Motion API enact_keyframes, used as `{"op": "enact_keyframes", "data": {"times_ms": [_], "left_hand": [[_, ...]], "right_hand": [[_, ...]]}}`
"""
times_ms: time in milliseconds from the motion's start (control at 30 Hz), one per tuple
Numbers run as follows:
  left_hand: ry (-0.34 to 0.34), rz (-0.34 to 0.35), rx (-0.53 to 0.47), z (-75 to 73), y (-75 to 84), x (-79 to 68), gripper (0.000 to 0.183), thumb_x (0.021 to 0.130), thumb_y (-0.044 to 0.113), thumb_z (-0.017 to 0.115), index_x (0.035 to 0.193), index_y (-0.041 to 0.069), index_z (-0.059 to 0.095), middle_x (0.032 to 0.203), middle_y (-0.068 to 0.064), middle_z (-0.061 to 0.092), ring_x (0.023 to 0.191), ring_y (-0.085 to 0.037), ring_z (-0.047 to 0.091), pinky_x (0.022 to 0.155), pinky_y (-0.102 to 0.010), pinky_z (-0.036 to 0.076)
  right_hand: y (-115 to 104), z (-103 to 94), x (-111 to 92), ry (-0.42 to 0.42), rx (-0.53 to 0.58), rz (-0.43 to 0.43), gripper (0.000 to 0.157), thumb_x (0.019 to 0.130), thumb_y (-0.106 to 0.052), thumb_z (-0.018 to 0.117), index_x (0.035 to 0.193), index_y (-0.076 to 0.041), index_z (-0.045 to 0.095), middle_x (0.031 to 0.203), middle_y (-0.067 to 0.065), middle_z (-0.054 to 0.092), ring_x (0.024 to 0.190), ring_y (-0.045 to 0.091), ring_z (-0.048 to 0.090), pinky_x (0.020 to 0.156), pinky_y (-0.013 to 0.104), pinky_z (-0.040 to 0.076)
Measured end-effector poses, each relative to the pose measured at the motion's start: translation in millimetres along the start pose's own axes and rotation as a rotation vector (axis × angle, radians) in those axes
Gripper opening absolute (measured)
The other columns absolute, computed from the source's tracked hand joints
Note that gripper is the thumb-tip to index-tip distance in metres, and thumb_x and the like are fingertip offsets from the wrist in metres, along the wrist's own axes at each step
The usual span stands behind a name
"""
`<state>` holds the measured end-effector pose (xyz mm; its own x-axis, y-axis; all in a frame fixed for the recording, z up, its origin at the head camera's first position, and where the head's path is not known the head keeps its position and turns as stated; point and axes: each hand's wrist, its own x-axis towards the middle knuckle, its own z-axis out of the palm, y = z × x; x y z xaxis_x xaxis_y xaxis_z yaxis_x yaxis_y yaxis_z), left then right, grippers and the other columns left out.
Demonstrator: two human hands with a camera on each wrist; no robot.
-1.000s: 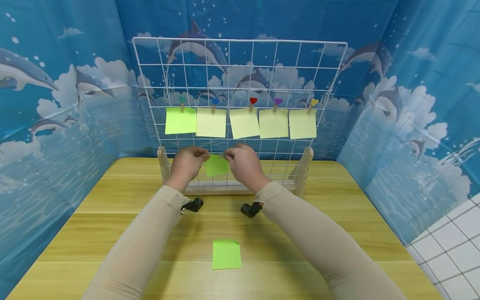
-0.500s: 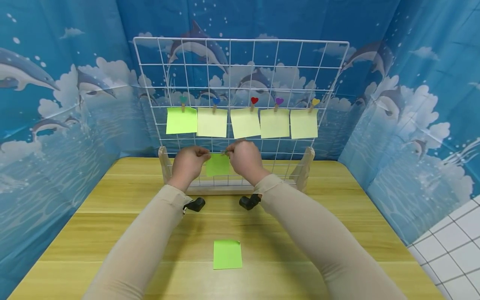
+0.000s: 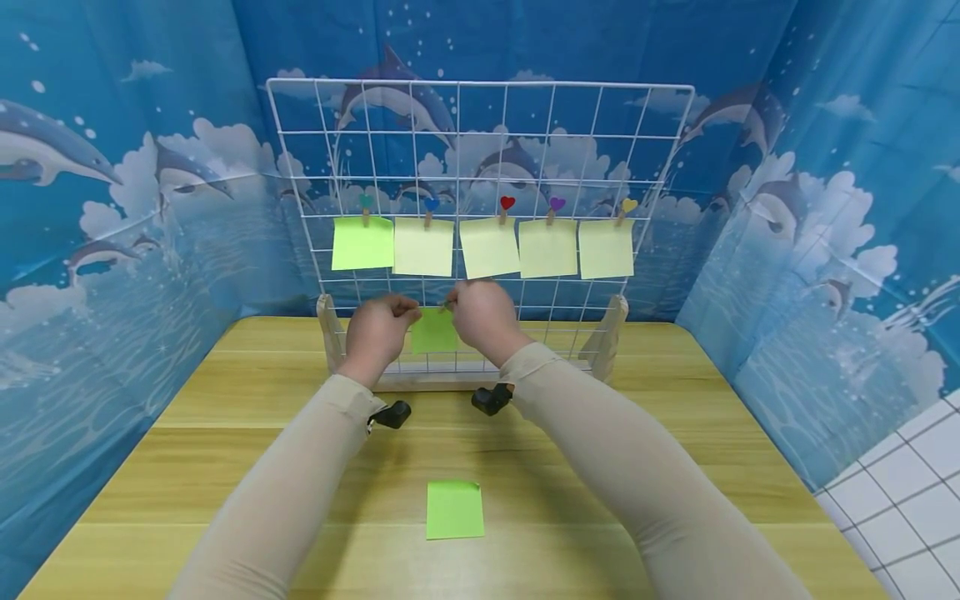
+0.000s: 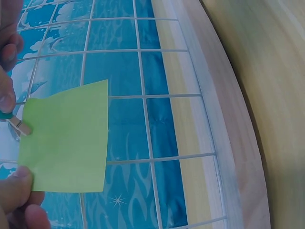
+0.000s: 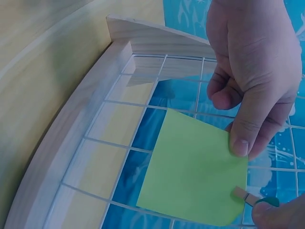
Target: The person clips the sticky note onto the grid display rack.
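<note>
A green sticky note (image 3: pixel 433 331) is held against the lower wires of a white grid rack (image 3: pixel 480 82). Thumb and fingers of my left hand (image 3: pixel 372 333) pinch its upper left corner, seen closely in the right wrist view with that hand (image 5: pixel 257 76) over the wires. My right hand (image 3: pixel 486 321) pinches a mini clothespin (image 5: pixel 245 195) with a teal end, its wooden tip overlapping the note's top edge. In the left wrist view, the clothespin (image 4: pixel 19 125) meets that same edge near the note's right corner. Much of its teal end is hidden under my thumb.
Higher on the rack hangs a row of several notes, including a bright green one (image 3: pixel 363 243), under heart-topped clothespins. Another green note (image 3: pixel 455 510) lies on the wooden table (image 3: pixel 675 433). Wooden feet (image 3: pixel 611 337) support the rack; a dolphin-print curtain (image 3: pixel 112 250) surrounds the back and sides.
My right hand has shifted slightly left and turned, its wrist rising a little, with the clothespin at the note's top edge. My left hand and the note stay nearly where they were.
</note>
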<state>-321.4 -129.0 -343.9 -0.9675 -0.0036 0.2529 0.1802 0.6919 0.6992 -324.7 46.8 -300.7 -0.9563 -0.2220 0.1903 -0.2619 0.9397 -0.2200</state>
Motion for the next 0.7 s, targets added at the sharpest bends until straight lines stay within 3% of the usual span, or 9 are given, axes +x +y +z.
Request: {"op": "enact_keyframes", "data": {"times_ms": [367, 700], "left_hand": [[0.01, 0.004, -0.021, 1.8, -2.0, -2.1, 0.032, 0.107, 0.037, 0.064, 0.128, 0.016, 0.075, 0.122, -0.005, 0.076, 0.108, -0.026, 0.071, 0.088, -0.045, 0.058], [0.027, 0.01, -0.018, 3.9, -3.0, -2.5, 0.031, 0.106, 0.037, 0.065, 0.127, 0.016, 0.075, 0.122, -0.005, 0.076, 0.107, -0.025, 0.072, 0.086, -0.044, 0.057]], "right_hand": [[-9.9, -1.6, -0.2, 0.003, -0.025, 0.025, 0.025, 0.103, -0.008, 0.063, 0.123, -0.015, 0.077, 0.113, -0.002, 0.079, 0.079, 0.012, 0.07, 0.066, 0.027, 0.059], [-10.5, 1.7, 0.9, 0.019, -0.061, 0.023, 0.025, 0.101, -0.008, 0.065, 0.121, -0.017, 0.077, 0.105, -0.002, 0.079, 0.072, 0.011, 0.068, 0.062, 0.027, 0.058]]}}
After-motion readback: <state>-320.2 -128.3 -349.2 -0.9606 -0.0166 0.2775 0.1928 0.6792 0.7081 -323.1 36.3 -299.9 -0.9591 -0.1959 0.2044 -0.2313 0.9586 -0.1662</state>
